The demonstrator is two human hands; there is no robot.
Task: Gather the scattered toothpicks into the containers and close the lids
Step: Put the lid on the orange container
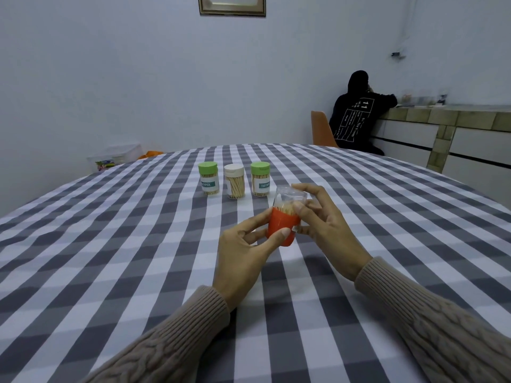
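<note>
Your left hand (246,244) pinched the red holder (282,228) above the checked tablecloth (110,258), thumb and fingers curled round its base, while your right hand (323,225) gripped the clear cap (290,199) over the toothpicks (286,209). Up at twelve o'clock, three jars stood in a row: green-lidded jar (209,178), white-lidded jar (234,181), second green-lidded jar (260,178), all closed.
</note>
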